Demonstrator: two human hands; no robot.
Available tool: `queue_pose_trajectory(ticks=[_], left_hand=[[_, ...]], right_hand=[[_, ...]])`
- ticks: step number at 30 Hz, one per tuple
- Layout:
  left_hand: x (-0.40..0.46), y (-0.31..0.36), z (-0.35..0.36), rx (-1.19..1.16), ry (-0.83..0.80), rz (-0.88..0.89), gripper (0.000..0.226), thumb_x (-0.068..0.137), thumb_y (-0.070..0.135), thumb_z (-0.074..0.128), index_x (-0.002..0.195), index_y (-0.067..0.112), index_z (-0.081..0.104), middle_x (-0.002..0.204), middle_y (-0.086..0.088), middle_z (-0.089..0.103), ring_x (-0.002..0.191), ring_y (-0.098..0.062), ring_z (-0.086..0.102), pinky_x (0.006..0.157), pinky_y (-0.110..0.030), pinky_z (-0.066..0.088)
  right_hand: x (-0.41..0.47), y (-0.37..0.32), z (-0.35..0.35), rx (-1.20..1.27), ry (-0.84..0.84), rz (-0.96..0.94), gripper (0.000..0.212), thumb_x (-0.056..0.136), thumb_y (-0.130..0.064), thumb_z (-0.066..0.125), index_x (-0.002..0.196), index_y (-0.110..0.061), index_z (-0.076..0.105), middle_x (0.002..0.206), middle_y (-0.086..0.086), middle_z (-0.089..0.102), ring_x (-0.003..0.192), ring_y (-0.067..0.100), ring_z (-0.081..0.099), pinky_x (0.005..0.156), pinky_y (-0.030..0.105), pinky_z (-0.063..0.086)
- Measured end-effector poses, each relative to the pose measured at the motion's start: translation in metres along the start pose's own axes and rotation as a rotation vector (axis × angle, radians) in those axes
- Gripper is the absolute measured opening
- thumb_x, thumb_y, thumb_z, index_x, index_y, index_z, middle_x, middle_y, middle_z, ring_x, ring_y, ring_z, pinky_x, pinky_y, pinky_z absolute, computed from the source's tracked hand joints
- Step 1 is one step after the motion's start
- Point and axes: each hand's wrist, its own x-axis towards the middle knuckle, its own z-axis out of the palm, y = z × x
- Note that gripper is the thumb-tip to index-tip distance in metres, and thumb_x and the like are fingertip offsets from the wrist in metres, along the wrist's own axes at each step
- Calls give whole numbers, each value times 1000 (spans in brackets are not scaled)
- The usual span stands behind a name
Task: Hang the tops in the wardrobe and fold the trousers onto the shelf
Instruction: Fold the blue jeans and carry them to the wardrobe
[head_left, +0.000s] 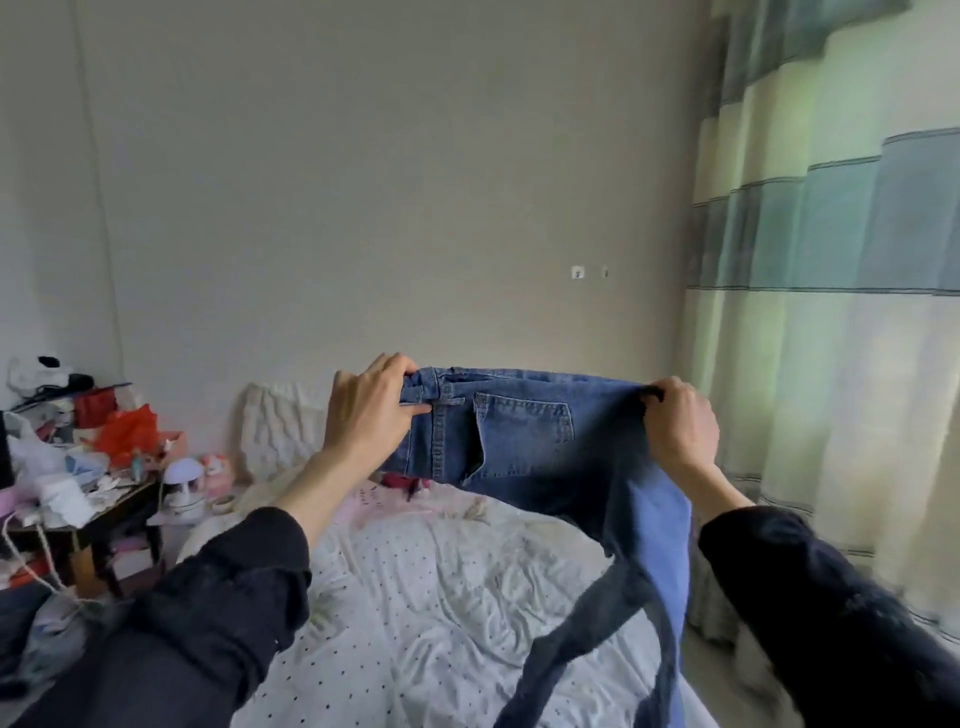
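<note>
Denim jeans held up over the bed: your left hand and right hand each pinch a waistband end. Waistband runs level between both grips; legs hang toward your right side, so fold from there.

Blue denim trousers held up in the air.
The waistband is stretched level from left to right, a back pocket faces the viewer, and the legs hang down and nearer on the right.
</note>
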Motion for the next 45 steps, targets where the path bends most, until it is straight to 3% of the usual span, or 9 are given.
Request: queue_pose_trajectory(ticks=[8,12,16,20,24,30,34,39,45], left_hand=[[56,74,0,-117,165,129,42,81,30,70,113,6,55,114,-9,62,91,-31,61,75,-36,34],[59,75,-9,-119,187,120,40,83,26,69,113,5,54,114,-11,61,92,-34,60,75,-37,34],[42,53,-14,-159,149,72,38,83,17,70,114,4,54,115,-13,60,94,-33,59,79,-40,39],[-15,19,-3,-119,37,9,36,81,10,71,113,6,55,113,-12,60,94,-32,59,81,-40,39],[-89,-24,16,-143,-271,-123,41,78,17,75,115,13,57,123,-7,59,108,-28,57,88,-38,40],[-183,-99,14,-171,-698,-460,46,76,20,77,118,12,60,124,-10,60,109,-24,53,79,-27,36],[-201,-141,-1,-193,-784,-617,55,75,20,79,125,15,56,130,-7,53,122,-23,48,90,-27,37],[-251,-215,-21,-118,-950,-777,46,77,26,76,117,18,55,124,-5,55,114,-23,52,86,-29,39],[-320,-296,-13,-233,-1303,-955,31,82,20,73,106,13,55,117,-2,56,101,-13,52,72,-14,41]], right_hand=[[52,17,-93,-160,380,-143,21,96,-8,40,105,2,56,107,22,57,103,35,46,81,42,34],[45,14,-105,-139,396,-208,22,98,-12,41,105,3,55,108,21,54,106,35,45,77,45,37],[17,19,-91,-86,201,-271,22,98,-16,43,105,2,54,108,20,54,105,35,48,74,41,40],[-47,39,-50,-239,14,-288,22,99,-25,43,100,-5,52,101,13,61,97,32,55,66,37,39],[-127,59,2,-229,-303,-160,22,98,-29,43,102,-9,49,103,15,65,94,36,60,64,37,35],[-225,65,68,-48,-714,-35,24,93,-27,57,97,-4,61,97,19,66,95,35,57,65,33,32],[-251,42,110,-6,-880,-29,25,91,-27,60,100,-4,65,100,18,67,98,33,57,69,32,33],[-309,4,177,10,-1073,-62,25,90,-29,61,98,-6,68,99,16,67,99,32,59,65,28,28],[-387,-25,240,-67,-1282,-25,22,82,-26,69,89,-6,69,92,17,69,92,29,61,64,28,31]])
